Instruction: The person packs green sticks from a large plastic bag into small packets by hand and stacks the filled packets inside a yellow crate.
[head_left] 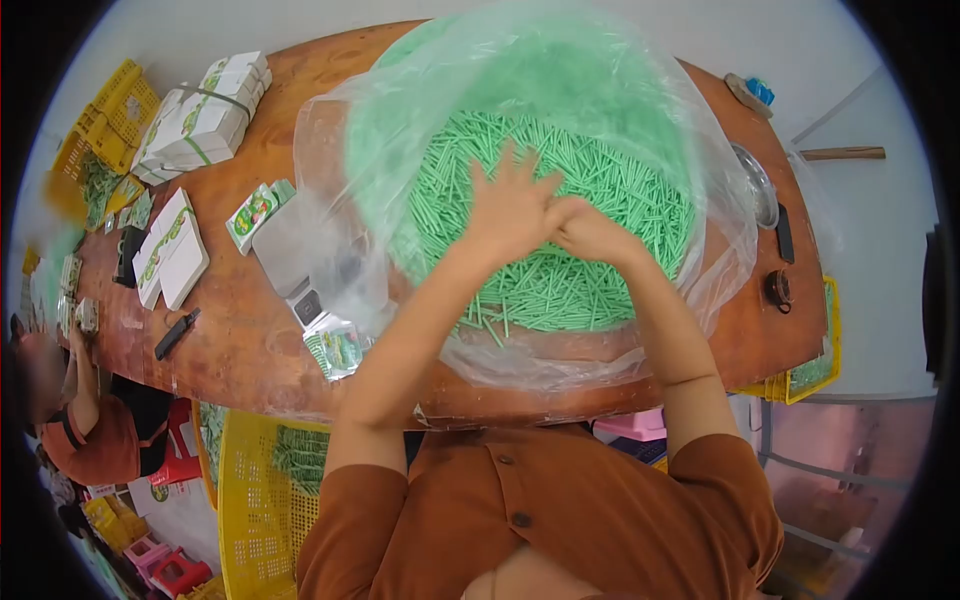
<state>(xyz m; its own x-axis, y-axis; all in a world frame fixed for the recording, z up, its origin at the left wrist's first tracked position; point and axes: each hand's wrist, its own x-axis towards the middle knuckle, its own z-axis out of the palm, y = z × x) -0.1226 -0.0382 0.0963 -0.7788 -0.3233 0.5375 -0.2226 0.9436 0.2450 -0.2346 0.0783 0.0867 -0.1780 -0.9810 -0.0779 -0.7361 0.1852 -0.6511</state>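
Note:
A big heap of short, thin green sticks (590,290) lies in a clear plastic bag (330,150) spread wide on the wooden table. Over the heap is my left hand (512,210), its fingers spread apart and pointing away from me. My right hand (592,232) meets it at the thumb side, with the fingers bent and pressed together. Whatever those right fingers may hold is hidden. Left of the bag is a small digital scale (308,305), partly under the plastic, with green-and-white packets (338,350) by its front.
Strapped white cartons (205,118), flat white boxes (172,250) and a black-handled tool (177,335) are on the left of the table (260,370). At the right edge lie a metal lid (757,185) and a dark phone-like object (785,233). A yellow basket (250,500) stands below; a co-worker (100,420) sits far left.

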